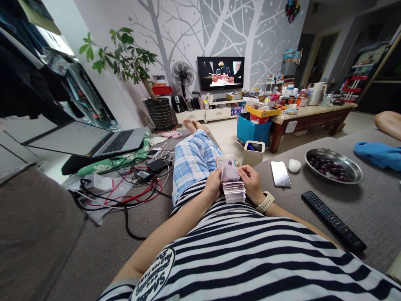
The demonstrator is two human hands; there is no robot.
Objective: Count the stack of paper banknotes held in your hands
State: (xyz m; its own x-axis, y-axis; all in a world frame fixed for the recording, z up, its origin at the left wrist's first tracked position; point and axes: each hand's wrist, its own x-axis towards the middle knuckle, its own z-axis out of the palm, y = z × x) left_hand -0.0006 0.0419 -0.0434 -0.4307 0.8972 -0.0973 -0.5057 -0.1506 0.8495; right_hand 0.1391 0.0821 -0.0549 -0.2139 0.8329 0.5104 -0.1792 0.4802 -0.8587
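Note:
A stack of banknotes [234,191] lies folded over above my lap, its lower part fanned in layers towards my striped shirt. My left hand [213,184] grips the stack along its left side. With thumb and fingers pinched, my right hand [250,182] holds the right edge of the upper notes. A pinkish note stands up at the top, behind the front one. My right wrist wears a pale watch [265,202]. Part of the notes is hidden behind my fingers.
Right of me on the sofa are a phone [280,174], a white earbud case [294,166], a steel bowl [354,170] of dark fruit and a remote control [333,220]. To the left lie tangled cables [150,184] and a laptop [122,141]. A bin [253,157] stands beside the sofa.

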